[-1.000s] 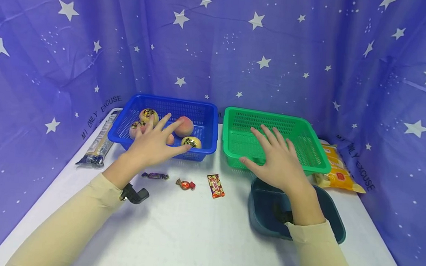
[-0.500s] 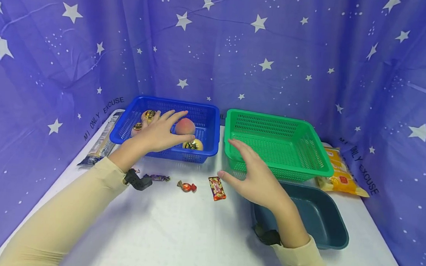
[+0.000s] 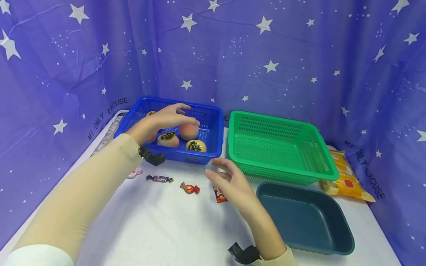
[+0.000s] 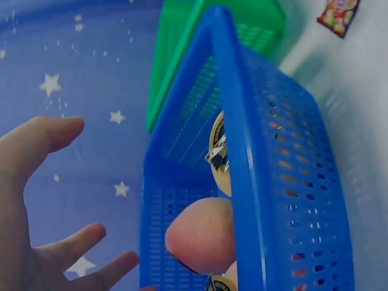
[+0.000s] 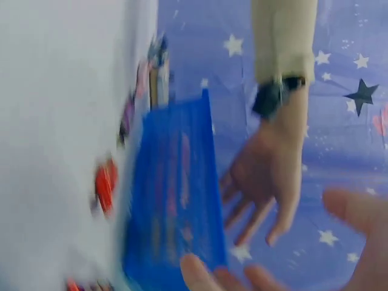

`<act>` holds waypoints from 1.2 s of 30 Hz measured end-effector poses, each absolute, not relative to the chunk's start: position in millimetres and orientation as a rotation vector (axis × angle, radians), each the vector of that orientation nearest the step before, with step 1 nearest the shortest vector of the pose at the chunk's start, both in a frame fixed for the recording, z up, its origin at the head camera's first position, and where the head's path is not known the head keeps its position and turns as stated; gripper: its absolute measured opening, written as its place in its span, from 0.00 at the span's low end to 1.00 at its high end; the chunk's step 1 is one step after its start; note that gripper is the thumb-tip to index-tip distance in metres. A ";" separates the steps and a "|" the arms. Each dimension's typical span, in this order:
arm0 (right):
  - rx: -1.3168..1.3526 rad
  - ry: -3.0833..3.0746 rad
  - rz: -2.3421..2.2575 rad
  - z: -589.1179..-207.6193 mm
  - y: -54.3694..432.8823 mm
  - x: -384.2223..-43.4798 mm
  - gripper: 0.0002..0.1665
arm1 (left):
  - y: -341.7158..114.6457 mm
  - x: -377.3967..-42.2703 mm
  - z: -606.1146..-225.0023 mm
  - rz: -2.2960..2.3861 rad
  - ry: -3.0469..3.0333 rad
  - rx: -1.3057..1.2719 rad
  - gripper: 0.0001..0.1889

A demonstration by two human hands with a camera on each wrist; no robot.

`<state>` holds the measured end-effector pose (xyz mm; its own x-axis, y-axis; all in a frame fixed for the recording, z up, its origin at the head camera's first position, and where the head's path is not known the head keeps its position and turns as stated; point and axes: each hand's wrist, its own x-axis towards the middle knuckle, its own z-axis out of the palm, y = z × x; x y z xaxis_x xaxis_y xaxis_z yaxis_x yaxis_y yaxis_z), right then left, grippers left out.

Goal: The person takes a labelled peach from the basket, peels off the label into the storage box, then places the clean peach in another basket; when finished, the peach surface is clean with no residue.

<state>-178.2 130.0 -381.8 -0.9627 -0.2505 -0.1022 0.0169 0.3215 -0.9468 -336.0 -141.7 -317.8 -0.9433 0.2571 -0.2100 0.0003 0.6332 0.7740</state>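
Observation:
Over the blue basket (image 3: pixel 193 158) my left hand (image 3: pixel 170 117) hovers, its fingers loosely bent and nothing in them. Inside the basket lie several peaches (image 3: pixel 189 132), some with black-and-gold stickers; the hand and wrist cover part of them. In the left wrist view a pink peach (image 4: pixel 203 236) shows behind the basket's rim (image 4: pixel 242 145), with the thumb and fingertips apart from it. My right hand (image 3: pixel 233 185) hangs above the table, thumb and fingers parted, holding nothing. It partly covers a small red snack packet (image 3: pixel 220 195). The right wrist view is blurred.
A green basket (image 3: pixel 284 170) stands beside the blue one, with a dark teal tub (image 3: pixel 303 220) in front. A yellow snack bag (image 3: pixel 347 182) lies at right, a silver packet (image 3: pixel 107 136) at left. Wrapped candies, one purple (image 3: pixel 159 179), one red (image 3: pixel 189 188), one pink (image 3: pixel 135 174), lie in front.
My right hand has moved left and down from over the green basket and tub to above the snack packet. My left hand has shifted slightly right and up over the blue basket, fingers drawn closer.

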 end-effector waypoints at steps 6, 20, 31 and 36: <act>0.069 2.128 -1.970 -406.7 113.1 -194.9 0.47 | -143.6 -351.0 -319.5 1.335 2.420 0.100 0.45; 0.264 1.897 -2.352 -435.0 91.4 -235.8 0.50 | -140.1 -390.0 -335.5 1.296 2.345 -0.020 0.38; 0.274 1.887 -2.436 -441.0 86.6 -242.4 0.46 | -142.9 -407.4 -349.3 1.273 2.062 -0.267 0.52; 0.256 1.881 -2.468 -443.8 86.9 -244.9 0.44 | -141.9 -412.2 -355.6 1.271 1.968 -0.298 0.50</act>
<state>-244.9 86.9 -443.8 -0.9861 0.0768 -0.1473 0.1216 -0.2699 -0.9552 -412.2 -141.9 -355.6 -0.6838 0.1982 -0.7022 -0.5585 0.4772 0.6785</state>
